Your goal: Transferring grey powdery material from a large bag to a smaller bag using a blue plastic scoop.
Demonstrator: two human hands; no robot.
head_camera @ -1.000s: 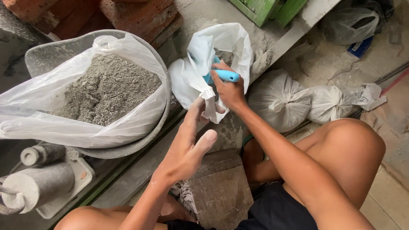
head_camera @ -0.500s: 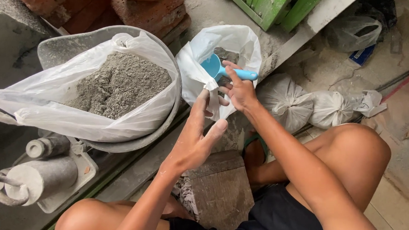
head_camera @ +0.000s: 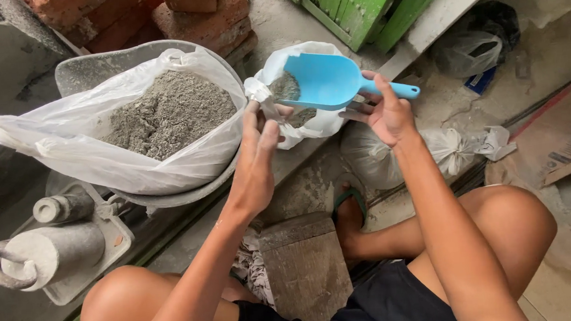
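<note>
- One large basin (head_camera: 85,70), lined with a white plastic bag (head_camera: 50,147), is sitting on the floor at the left, heaped with grey powder (head_camera: 168,112).
- One small white bag (head_camera: 316,121) is standing just beside the basin — the left hand (head_camera: 258,152) is pinching its rim between thumb and fingers, holding the mouth open.
- One blue scoop (head_camera: 323,81) is hanging over that small bag, carrying a little grey powder; the right hand (head_camera: 386,110) is closed around its handle.
- Judging by this, scooping is the step in hand — next the load is needing a level carry, clear of both rims.
- Two tied clear bags (head_camera: 372,154) are lying near the right arm.
- One wooden block (head_camera: 306,266) is resting between the knees.
- Two grey metal weights (head_camera: 51,250) are sitting on a tray, lower left.
</note>
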